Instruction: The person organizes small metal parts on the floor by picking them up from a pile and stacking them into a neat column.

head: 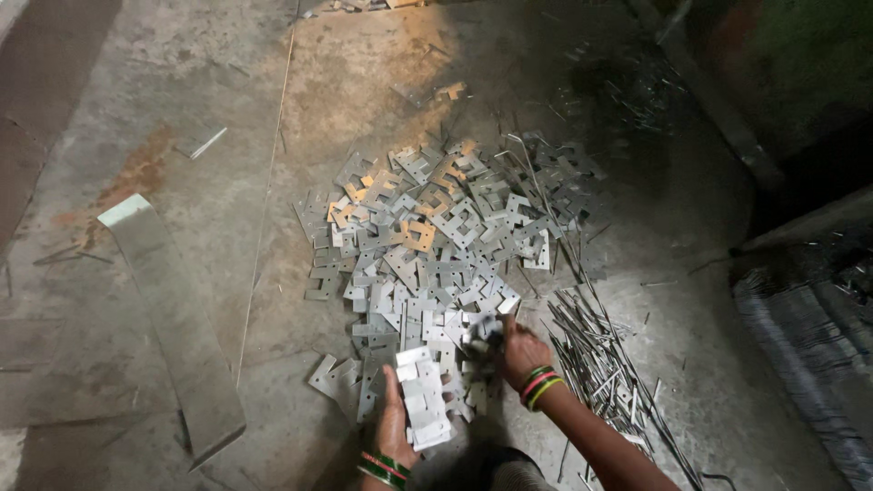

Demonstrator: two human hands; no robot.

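Observation:
A big heap of small flat notched metal plates (436, 236) lies spread on the concrete floor. My left hand (393, 420), with bangles at the wrist, supports a neat stack of the same plates (424, 396) from underneath and the side. My right hand (520, 349), also with bangles, reaches into the near edge of the heap and closes its fingers on a loose plate (486, 329).
A pile of thin metal strips and slivers (600, 364) lies right of my right hand. A long bent sheet-metal strip (173, 318) lies on the floor at left. Dark machinery or a wall base (800, 273) stands at right. Scrap bits (202, 141) lie at far left.

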